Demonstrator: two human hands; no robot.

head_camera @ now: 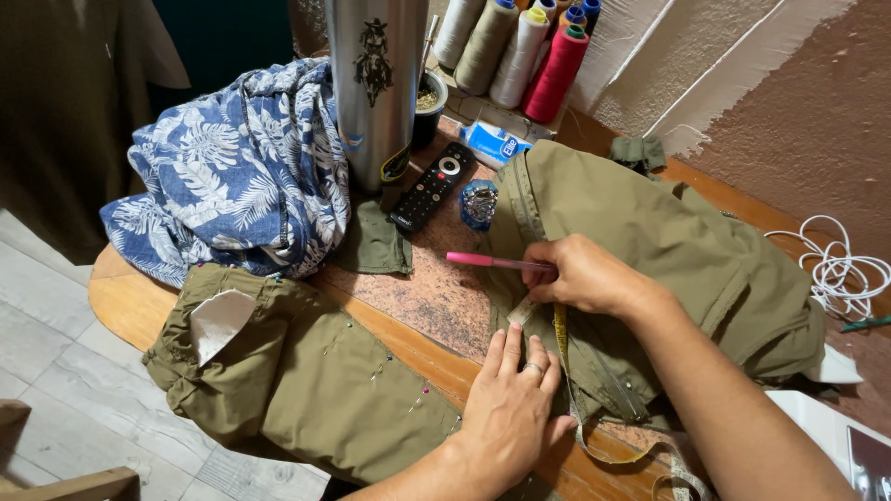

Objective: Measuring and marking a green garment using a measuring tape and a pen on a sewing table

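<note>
Hands at work on olive-green fabric garment (650, 250) spread over wooden table (130, 306).
Right hand (580, 274) pinches pink pen (492, 262) and yellow measuring tape (561, 329) against garment; left hand (510, 408) lies flat, fingers spread, pressing cloth just beside the tape. Black remote control (432, 186) lies nearby.

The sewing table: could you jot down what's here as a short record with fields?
Surface: wooden table with a speckled top
Left hand: left hand flat on the olive garment, ring on one finger
Right hand: right hand holds a pink pen and pins a tape measure to the garment
Other cloth: blue floral shirt; second olive piece stuck with pins
Also: steel bottle, remote, thread cones, white cable
</note>
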